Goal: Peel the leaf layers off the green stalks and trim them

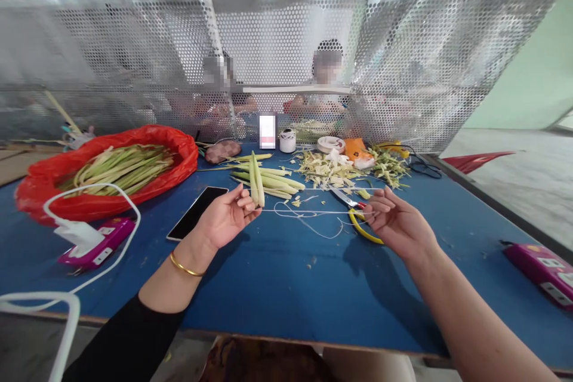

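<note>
Between the fingers of my left hand [230, 215] stand a couple of pale green, pointed stalks [256, 182], upright, held near their lower ends. White thread [308, 211] stretches in two strands from this hand across to my right hand [394, 218], whose fingertips are pinched on it. A slack loop of the thread hangs between the hands. More pale green stalks [277, 182] lie in a small pile just behind my left hand. Scissors with yellow handles [364, 233] rest on the table beside my right hand, partly hidden by it.
On the blue table [286, 286] are a red plastic bag [188, 155] of long green stalks, a phone [192, 215], purple power strips [101, 245], a white cable, a heap of trimmings [329, 170], a tape roll [331, 144] and a small jar [287, 140]. People sit behind a perforated metal screen [286, 42].
</note>
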### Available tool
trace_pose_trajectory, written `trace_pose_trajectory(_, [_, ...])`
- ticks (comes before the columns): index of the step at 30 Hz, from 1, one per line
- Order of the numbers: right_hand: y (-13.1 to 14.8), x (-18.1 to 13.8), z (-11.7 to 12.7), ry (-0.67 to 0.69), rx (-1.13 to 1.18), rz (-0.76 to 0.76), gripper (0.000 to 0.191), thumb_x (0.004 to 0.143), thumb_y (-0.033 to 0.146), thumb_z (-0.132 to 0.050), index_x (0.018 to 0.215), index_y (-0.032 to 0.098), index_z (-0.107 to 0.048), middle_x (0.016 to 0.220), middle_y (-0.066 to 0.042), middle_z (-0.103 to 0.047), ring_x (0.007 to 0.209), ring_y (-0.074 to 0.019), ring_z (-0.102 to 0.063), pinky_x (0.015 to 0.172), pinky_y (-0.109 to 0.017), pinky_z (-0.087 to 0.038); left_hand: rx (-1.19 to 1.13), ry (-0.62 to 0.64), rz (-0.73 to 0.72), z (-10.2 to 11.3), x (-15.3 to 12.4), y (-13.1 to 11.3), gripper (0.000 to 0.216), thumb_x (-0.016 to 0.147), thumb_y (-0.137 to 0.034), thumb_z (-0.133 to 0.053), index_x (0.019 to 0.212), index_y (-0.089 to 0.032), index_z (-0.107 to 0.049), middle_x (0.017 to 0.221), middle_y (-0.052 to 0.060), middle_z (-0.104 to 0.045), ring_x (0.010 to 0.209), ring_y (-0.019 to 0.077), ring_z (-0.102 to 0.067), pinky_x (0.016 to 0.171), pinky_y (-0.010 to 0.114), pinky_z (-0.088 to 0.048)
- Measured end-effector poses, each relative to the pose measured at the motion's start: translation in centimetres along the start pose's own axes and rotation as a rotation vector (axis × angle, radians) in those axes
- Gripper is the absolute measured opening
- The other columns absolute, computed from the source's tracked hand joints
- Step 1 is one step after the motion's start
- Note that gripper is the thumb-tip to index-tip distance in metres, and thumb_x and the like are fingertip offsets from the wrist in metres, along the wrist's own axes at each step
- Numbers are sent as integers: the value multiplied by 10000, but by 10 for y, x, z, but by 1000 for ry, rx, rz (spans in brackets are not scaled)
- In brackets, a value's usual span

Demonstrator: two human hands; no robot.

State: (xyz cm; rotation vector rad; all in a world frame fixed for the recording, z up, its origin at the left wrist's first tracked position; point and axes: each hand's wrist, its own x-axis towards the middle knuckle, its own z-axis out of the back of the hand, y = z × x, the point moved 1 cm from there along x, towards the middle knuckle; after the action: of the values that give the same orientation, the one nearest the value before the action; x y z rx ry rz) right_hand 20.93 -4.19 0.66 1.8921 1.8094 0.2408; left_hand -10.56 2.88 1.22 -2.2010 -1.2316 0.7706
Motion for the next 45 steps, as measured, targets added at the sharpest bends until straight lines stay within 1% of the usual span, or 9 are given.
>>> trace_pose_trajectory(9, [-4,-4,6,-164,-282,153,187,889,95,-447,778,161,-583,529,49,-532,545,-64,-602,665,-211,-588,-47,-59,7,-4,-6,4,334,974,-190,-388,689,-109,-544,430,-88,-278,338,37,-282,326,153,-301])
trace_pose_trajectory(17, [-14,17,22,-247,-830,355,151,737,286,-671,832,170,-648,927,-95,-709,777,-198,-680,648,-309,-569,83,-186,2,-4,-9,6,278,955,-193,-456,707,-105,-547,445,-94,-280,319,17,-253,306,147,-173])
trace_pose_trajectory(21, [-13,17,11,-311,-1126,673,425,688,337,-712,1086,210,-634,1330,-126,-537,1227,-314,-479,988,-477,-410,-12,-159,44,-11,-12,11,262,968,-203,-425,754,-112,-547,452,-93,-289,322,26,-261,312,160,-176])
trace_pose_trajectory(24, [-33,0,-6,-79,-1579,894,242,798,362,-609,970,210,-683,1113,-122,-644,1090,-306,-552,934,-458,-410,-86,-126,61,-18,-14,15,260,973,-202,-411,763,-118,-539,451,-94,-285,325,31,-264,317,168,-172])
trace_pose_trajectory(26, [-63,-13,-16,301,-1650,581,205,853,347,-546,774,223,-689,813,-52,-691,811,-225,-622,766,-359,-460,-139,-76,71,-26,-16,18,264,975,-205,-405,759,-121,-531,458,-94,-285,329,31,-269,326,171,-180])
trace_pose_trajectory(28, [-97,-23,-24,433,-1549,292,117,787,318,-631,746,224,-686,749,-19,-682,732,-190,-605,697,-311,-448,-188,-18,69,-39,-18,20,262,977,-209,-401,767,-120,-531,468,-94,-284,337,29,-276,336,172,-189])
trace_pose_trajectory(34, [-161,-18,-44,149,-686,-230,285,611,295,-728,635,211,-457,476,118,-318,410,-55,-251,403,-201,-224,-242,110,42,-86,-30,32,283,978,-201,-394,747,-119,-536,465,-93,-264,341,22,-266,342,157,-180])
trace_pose_trajectory(38, [-148,-21,-47,175,-601,-290,290,693,364,-668,627,198,-440,516,113,-271,412,-41,-186,395,-188,-161,-209,114,11,-86,-28,24,256,961,-205,-439,745,-125,-552,464,-91,-277,342,26,-278,341,159,-200])
trace_pose_trajectory(45, [-62,-30,-14,160,-564,-9,343,816,360,-654,591,182,-467,594,49,-364,519,-83,-381,495,-208,-386,-96,-161,-144,-18,-14,-21,273,977,-201,-393,759,-129,-541,446,-97,-289,312,31,-281,302,146,-208])
